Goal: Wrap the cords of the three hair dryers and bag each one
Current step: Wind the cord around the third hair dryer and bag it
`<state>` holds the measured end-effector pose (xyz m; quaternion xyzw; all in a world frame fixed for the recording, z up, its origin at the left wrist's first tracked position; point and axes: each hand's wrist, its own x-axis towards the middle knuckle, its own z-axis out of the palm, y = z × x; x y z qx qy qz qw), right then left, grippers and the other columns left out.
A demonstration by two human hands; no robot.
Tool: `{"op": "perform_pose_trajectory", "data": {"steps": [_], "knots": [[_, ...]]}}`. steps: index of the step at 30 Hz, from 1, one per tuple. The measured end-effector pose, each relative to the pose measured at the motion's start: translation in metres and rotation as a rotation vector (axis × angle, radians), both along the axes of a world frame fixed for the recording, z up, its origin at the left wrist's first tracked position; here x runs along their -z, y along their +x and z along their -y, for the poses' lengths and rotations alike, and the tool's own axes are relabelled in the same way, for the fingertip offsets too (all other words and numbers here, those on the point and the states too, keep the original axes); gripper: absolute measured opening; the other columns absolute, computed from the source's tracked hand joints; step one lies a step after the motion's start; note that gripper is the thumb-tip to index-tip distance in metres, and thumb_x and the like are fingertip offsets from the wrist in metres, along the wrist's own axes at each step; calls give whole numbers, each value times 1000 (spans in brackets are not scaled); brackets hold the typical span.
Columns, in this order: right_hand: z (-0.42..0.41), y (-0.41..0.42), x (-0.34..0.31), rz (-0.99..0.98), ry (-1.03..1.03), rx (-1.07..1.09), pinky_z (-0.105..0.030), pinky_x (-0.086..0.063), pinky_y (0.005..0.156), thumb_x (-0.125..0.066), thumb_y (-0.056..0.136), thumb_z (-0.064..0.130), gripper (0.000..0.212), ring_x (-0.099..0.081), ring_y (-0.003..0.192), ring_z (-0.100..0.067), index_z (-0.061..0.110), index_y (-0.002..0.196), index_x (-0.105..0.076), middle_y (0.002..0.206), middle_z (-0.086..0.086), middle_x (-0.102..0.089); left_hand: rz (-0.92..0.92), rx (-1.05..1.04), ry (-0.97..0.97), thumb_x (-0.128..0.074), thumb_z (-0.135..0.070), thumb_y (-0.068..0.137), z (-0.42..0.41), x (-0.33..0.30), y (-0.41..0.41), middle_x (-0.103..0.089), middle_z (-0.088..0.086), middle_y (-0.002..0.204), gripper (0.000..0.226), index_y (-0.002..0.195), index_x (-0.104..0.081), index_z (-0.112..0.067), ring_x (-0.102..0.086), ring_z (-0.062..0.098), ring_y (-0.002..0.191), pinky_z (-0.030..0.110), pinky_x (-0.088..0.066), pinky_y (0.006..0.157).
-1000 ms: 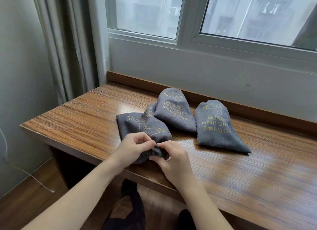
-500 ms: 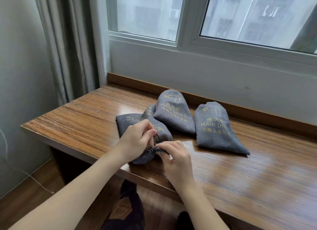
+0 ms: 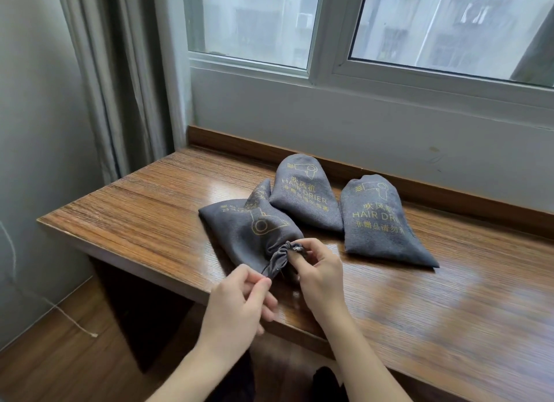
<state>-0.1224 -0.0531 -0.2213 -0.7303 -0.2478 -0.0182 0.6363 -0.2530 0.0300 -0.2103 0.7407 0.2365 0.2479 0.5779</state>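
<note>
Three grey drawstring bags with gold hair-dryer print lie on a wooden table (image 3: 126, 221). The nearest bag (image 3: 248, 233) is bulging, its gathered mouth pointing toward me at the table's front edge. My left hand (image 3: 239, 299) pinches the drawstring and fabric tail of that mouth. My right hand (image 3: 317, 269) pinches the puckered mouth from the right. The middle bag (image 3: 302, 197) and the right bag (image 3: 377, 218) lie behind, apart from my hands. No hair dryer or cord shows; the bags hide their contents.
A wall with a wooden skirting strip (image 3: 449, 191) and a window runs behind the table. A grey curtain (image 3: 120, 86) hangs at the left. The table's front edge (image 3: 150, 266) drops to a wooden floor. A thin white cord (image 3: 69, 320) trails along the floor.
My left hand has come down off the bag's body toward me and now pulls the drawstring tail out. The bag mouth has drawn tighter. My right hand stays at the mouth.
</note>
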Motion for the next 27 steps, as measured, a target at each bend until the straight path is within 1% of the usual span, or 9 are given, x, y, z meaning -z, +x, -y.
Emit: {"op": "perform_pose_trajectory", "data": {"steps": [2, 4, 8, 10, 14, 17, 20, 24, 27], "knots": [[2, 1, 0, -55, 32, -2, -29, -48, 64, -76, 82, 8, 21, -59, 64, -6, 26, 74, -70, 68, 9, -70, -15, 31, -77, -63, -7, 93, 9, 4, 9, -73, 3, 69, 14, 80, -66, -12, -71, 19, 62, 39, -57, 48], [3, 3, -1, -120, 69, -20, -32, -51, 69, -76, 82, 4, 22, -63, 69, -11, 24, 74, -72, 71, 4, -72, -35, 26, 32, -68, -12, 90, 13, 5, 15, -73, -2, 71, 12, 81, -72, -20, -71, 18, 60, 38, -58, 50], [4, 3, -5, -274, 191, -96, -22, -54, 67, -70, 83, -6, 20, -67, 70, -10, 13, 79, -73, 73, 0, -74, -62, -74, 661, -73, -28, 84, 8, 10, 30, -73, -9, 84, 3, 87, -75, -28, -69, 17, 77, 34, -54, 68], [5, 3, -7, -355, 242, -117, -21, -54, 63, -69, 84, -7, 14, -67, 69, -11, 7, 83, -72, 74, -3, -74, -42, -49, 621, -70, -28, 87, 8, 10, 35, -74, -8, 84, 5, 88, -75, -27, -67, 15, 77, 32, -52, 69], [5, 6, -7, -496, 312, -113, -33, -49, 63, -68, 86, -1, 4, -62, 68, -21, 2, 85, -71, 73, -8, -71, 137, -37, 54, -70, -11, 88, 9, 6, 33, -70, -3, 67, 15, 87, -65, -24, -66, 15, 57, 29, -52, 56], [5, 8, -8, -503, 344, -68, -31, -48, 61, -67, 88, -1, 6, -60, 64, -19, 2, 84, -70, 69, -5, -70, 123, -146, 182, -77, -21, 81, -1, 10, 24, -59, -5, 57, 28, 97, -56, -27, -58, 13, 55, 32, -50, 62], [4, 6, -9, -470, 314, -64, -25, -48, 56, -67, 87, -3, 11, -59, 57, -14, 5, 81, -69, 65, -2, -70, -163, -111, 381, -76, -43, 78, -23, -11, 17, -61, -8, 59, 24, 92, -63, -28, -65, 13, 70, 34, -51, 71], [3, 4, -7, -411, 250, -62, -26, -50, 57, -68, 87, -3, 13, -60, 59, -13, 7, 79, -70, 69, -4, -70, -553, -61, 862, -61, -59, 85, -38, -51, 15, -68, -4, 84, 30, 85, -67, -30, -66, 24, 92, 31, -45, 71], [4, 4, -5, -324, 196, -15, -28, -50, 60, -70, 86, -2, 18, -61, 63, -12, 13, 75, -70, 67, 0, -70, -432, 184, 684, -54, -56, 90, -44, -61, 21, -58, -5, 61, 39, 70, -63, -24, -60, 17, 70, 32, -41, 63]]}}
